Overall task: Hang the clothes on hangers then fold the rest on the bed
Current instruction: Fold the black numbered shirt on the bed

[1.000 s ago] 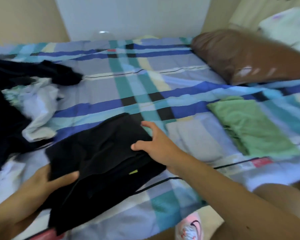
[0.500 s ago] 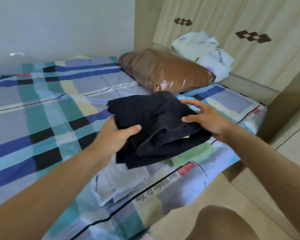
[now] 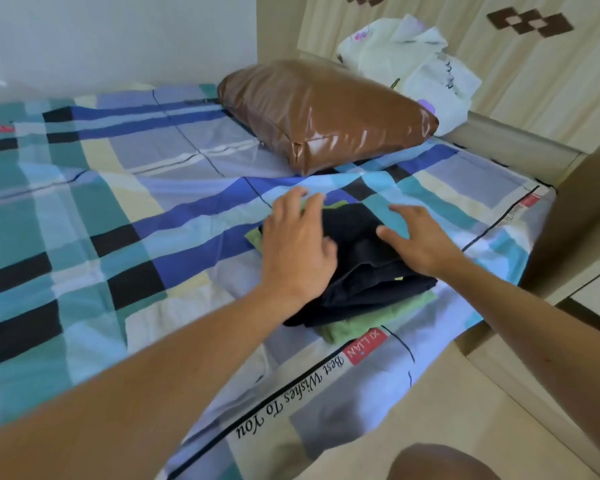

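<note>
A folded black garment (image 3: 364, 271) lies on top of a folded green garment (image 3: 357, 323) near the bed's right front corner. My left hand (image 3: 298, 244) is over the black garment's left side, fingers spread and straight, the palm on or just above the cloth. My right hand (image 3: 416, 237) rests with straight spread fingers on the right side of the black garment. Neither hand grips the cloth. The green garment shows only at its edges under the black one.
The bed (image 3: 118, 209) has a blue, teal and black checked sheet. A shiny brown pillow (image 3: 323, 112) lies behind the stack, with a white printed bundle (image 3: 416, 60) behind it. The bed's edge and the tiled floor (image 3: 499, 375) are at the right. My knee (image 3: 437, 462) shows below.
The black garment, carried in both hands to the right, now lies on the green garment. Both hands have let go and lie flat over it.
</note>
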